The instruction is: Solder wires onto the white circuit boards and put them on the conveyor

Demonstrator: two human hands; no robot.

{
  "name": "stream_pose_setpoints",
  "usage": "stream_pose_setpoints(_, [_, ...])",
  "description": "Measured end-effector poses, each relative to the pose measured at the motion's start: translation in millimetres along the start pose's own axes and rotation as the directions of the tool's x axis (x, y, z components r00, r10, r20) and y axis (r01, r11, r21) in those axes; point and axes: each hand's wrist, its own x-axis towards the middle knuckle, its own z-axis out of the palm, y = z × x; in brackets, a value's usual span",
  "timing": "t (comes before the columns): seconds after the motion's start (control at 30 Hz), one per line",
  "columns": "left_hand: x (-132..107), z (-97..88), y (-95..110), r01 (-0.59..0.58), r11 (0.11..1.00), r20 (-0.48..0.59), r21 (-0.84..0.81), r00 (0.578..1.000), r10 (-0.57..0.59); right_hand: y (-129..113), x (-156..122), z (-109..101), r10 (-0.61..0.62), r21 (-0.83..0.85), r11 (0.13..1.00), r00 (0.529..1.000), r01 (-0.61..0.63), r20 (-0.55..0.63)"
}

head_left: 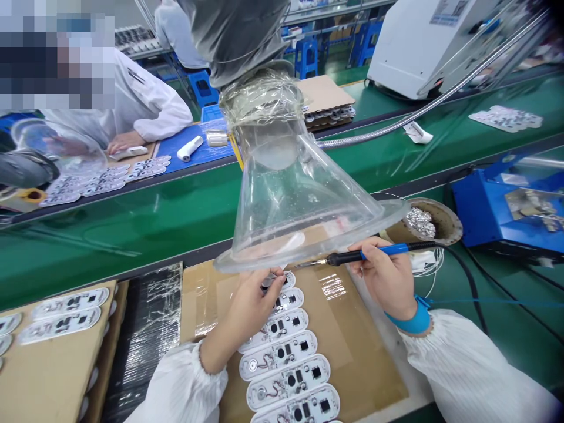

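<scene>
My right hand [385,279] grips a soldering iron [346,257] with a blue and black handle, its thin metal tip pointing left. My left hand [251,302] is closed in a pinch at the far end of a row of white oval circuit boards [282,355]. What its fingers pinch is small and partly hidden, so I cannot make it out. The iron's tip is close to the left fingertips, beside the farthest board. A clear fume hood [304,194] hangs right above both hands. The boards overlap on a cardboard sheet [361,352].
More boards lie on stacked cardboard [48,364] at left. A round container [447,220] holding metal wool stands right, near a blue machine [506,205]. The iron's black cable [473,282] runs behind my right hand. Across the green conveyor [110,241], a person [150,94] works.
</scene>
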Motion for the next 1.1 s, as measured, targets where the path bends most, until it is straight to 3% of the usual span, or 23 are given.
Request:
stream_pose_setpoints(0.23, [-4.5, 1.4, -2.2, -0.002, 1.0, 0.051, 0.031, 0.999, 0.0, -0.8, 0.0, -0.3, 0.019, 0.011, 1.0, 1.0, -0.019, 0.002])
stream_pose_setpoints(0.57, [-6.5, 4.8, -5.2, -0.115, 0.98, 0.085, 0.16, 0.991, 0.102, -2.1, -0.8, 2.5, 0.092, -0.092, 0.992, 0.995, -0.089, 0.027])
stream_pose_setpoints(1.1, [-6.1, 5.0, -8.0, -0.157, 0.971, 0.094, 0.182, 0.985, 0.141, -1.0, -2.9, 4.0, 0.105, -0.142, 0.985, 0.994, -0.098, 0.041])
